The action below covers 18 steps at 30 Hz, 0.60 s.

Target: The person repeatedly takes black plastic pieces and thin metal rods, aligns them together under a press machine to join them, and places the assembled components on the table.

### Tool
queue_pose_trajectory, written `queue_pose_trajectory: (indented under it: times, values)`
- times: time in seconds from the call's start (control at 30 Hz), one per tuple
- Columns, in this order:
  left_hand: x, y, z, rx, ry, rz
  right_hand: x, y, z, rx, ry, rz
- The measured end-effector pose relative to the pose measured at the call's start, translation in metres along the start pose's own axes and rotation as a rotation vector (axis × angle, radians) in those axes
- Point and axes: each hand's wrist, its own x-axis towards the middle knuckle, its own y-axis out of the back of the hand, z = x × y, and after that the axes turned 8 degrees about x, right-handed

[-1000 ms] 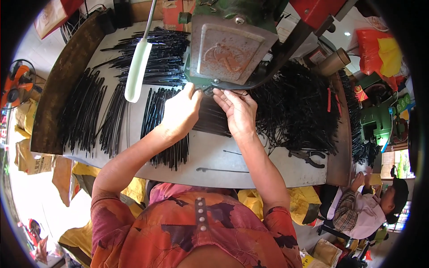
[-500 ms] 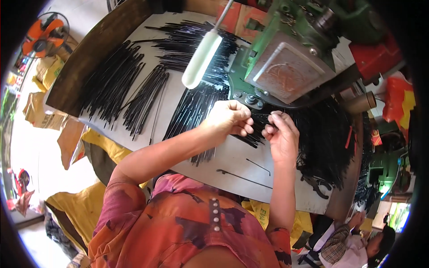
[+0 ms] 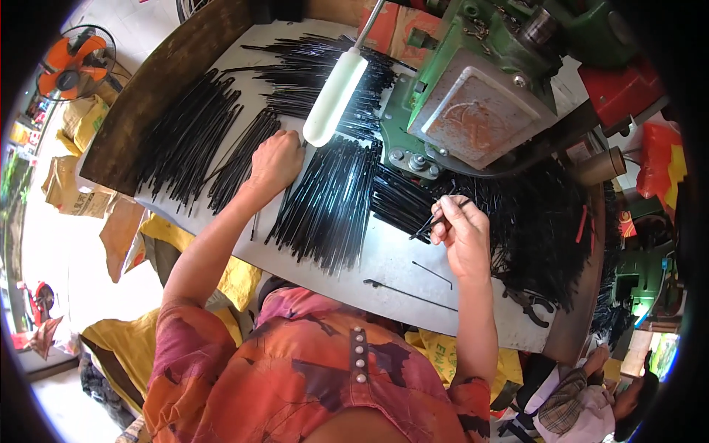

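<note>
Pinching at least 1 rod (image 3: 464,201), right fingers (image 3: 450,210) hover near 2 loose rods (image 3: 405,293); left fingers (image 3: 283,141) unreadable.

Just beyond the near edge of the counter (image 3: 384,258), the person's shirt (image 3: 295,391) is a loose, busy print of orange, rust red and magenta-pink, broken by jagged, leaf-like patches of dark purple and near black. Fine branching lines run through the orange parts. Down the chest goes a narrow dark placket (image 3: 359,343) set with a row of round, pale, shiny buttons (image 3: 360,363), above a curved neckline. The left sleeve (image 3: 185,343) mixes plum and orange; the right sleeve (image 3: 470,402) shows red-orange with dark blotches. Both forearms (image 3: 476,325) are bare.
</note>
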Motion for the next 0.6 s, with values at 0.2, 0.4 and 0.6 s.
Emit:
queue_pose_trajectory:
  times: [0.2,0.4,0.6]
  values:
    - [0.003,0.0,-0.007,-0.177,0.02,0.036,0.006,-0.004,0.002,-0.084,-0.041,0.035]
    - [-0.007,-0.006,-0.01,0.072,-0.028,0.063,0.011,-0.005,0.003,-0.074,-0.119,0.025]
    - [-0.012,0.003,0.003,-0.067,0.04,0.086,0.011,-0.002,0.003,-0.09,-0.145,0.033]
